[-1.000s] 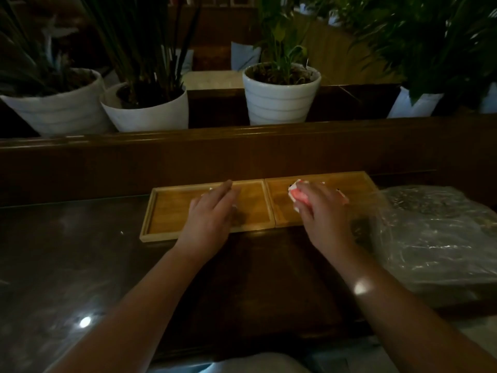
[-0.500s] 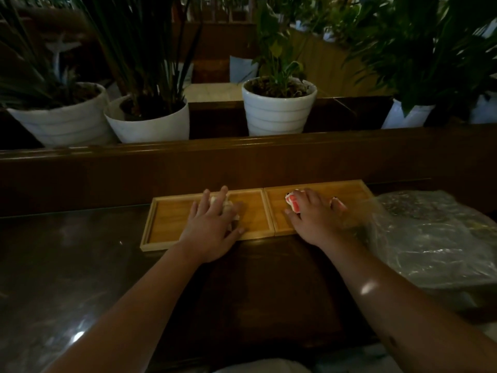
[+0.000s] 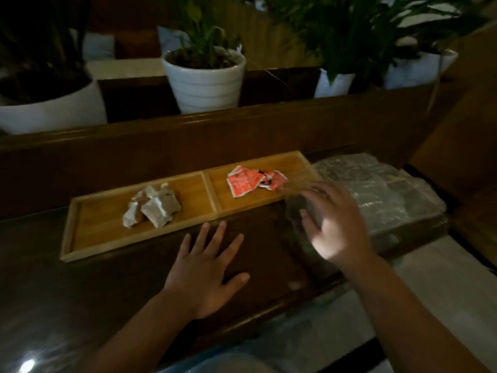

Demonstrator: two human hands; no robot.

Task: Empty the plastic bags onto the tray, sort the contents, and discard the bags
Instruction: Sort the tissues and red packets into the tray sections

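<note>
Both hands have left the tray [image 3: 70,232] since the earlier frames. The left hand [image 3: 207,267] now lies flat on the dark worktop [image 3: 53,292] just in front of the tray, fingers spread, its grip open. The right hand [image 3: 337,222] has swung right, off the tray's end, blurred over a clear plastic bag [image 3: 298,208]; whether it grips the bag cannot be told. Uncovered now, the grey-brown packets [image 3: 153,207] lie in the left compartment, the red packets [image 3: 252,180] in the right.
</note>
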